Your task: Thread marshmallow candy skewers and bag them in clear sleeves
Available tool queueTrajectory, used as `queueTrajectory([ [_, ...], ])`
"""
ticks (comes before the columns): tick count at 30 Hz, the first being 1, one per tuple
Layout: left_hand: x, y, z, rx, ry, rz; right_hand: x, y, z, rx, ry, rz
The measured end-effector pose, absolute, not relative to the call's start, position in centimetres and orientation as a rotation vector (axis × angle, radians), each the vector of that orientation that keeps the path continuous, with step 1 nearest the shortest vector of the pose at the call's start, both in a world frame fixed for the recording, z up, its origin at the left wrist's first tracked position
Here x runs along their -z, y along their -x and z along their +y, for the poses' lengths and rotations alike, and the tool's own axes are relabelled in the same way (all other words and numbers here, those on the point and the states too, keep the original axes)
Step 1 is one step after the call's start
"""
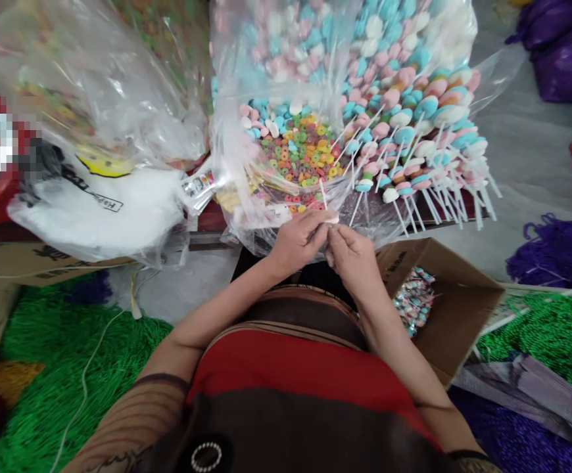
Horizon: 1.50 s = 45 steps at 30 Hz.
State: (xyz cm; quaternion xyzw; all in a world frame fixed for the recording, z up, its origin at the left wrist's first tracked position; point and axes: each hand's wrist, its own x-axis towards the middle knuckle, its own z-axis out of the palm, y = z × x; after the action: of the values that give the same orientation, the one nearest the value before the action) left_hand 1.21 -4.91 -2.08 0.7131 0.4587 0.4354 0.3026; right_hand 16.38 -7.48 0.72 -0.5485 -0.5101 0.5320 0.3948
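Note:
My left hand [296, 244] and my right hand [354, 255] meet at the front edge of the table, fingers pinched. A thin white candy stick [323, 194] rises from my left fingertips. Between the hands shows a pale pinkish-white piece [334, 217], too small to identify surely. What my right fingers grip is hidden. Just beyond lie ring-shaped gummy candies [300, 151] in many colours, in a clear plastic bag, with pink, blue and white marshmallows [279, 49] behind them. To the right, candy skewers [409, 157] are heaped with their white sticks pointing toward me.
A cardboard box [456, 312] holding wrapped candies [415, 299] stands below on the right. A white plastic bag [103, 210] and a large clear bag [118, 79] occupy the left. Green stringy material [44, 348] covers the floor; a purple bundle [557, 253] lies at right.

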Motion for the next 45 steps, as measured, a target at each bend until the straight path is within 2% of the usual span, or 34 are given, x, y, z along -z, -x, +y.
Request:
queueTrajectory([
  [4, 0.8, 0.0, -2.4, -1.090, -1.976, 1.234, 0.4, -16.5, -7.2, -1.368, 1.337, -1.194],
  [7, -0.1, 2.6, 2.9, -1.030, -2.097, 1.529, 0.5, -16.8, -7.5, -1.379, 1.307, -1.146],
  [11, -0.5, 5.7, 9.0, -0.476, -2.258, 1.893, 0.3, -17.0, -8.1, -1.404, 1.285, -1.104],
  [15, -0.6, 6.9, 9.8, -0.197, -2.359, 1.868, 0.5, -17.5, -8.3, -1.384, 1.298, -1.034],
  [22, -1.1, 6.1, 9.0, -0.057, -2.475, 1.686, 0.7, -17.5, -8.4, -1.379, 1.297, -1.004],
  [26, -0.5, 5.6, 9.5, -0.186, -2.408, 1.642, 0.9, -17.3, -8.6, -1.388, 1.296, -1.021],
  [31, -0.1, 6.6, 9.2, -0.818, -1.822, 1.498, 1.0, -17.7, -8.6, -1.376, 1.297, -0.978],
  [34, 0.1, 6.4, 8.2, -1.070, -1.407, 1.300, 0.3, -17.2, -8.0, -1.389, 1.297, -1.067],
  [40, 1.0, 3.7, 4.7, -1.262, -1.082, 1.084, -0.6, -15.4, -6.5, -1.391, 1.286, -1.248],
  [45, 0.4, 2.4, 2.3, -1.230, -0.787, 0.911, 0.0, -15.6, -6.5, -1.247, 1.347, -1.389],
])
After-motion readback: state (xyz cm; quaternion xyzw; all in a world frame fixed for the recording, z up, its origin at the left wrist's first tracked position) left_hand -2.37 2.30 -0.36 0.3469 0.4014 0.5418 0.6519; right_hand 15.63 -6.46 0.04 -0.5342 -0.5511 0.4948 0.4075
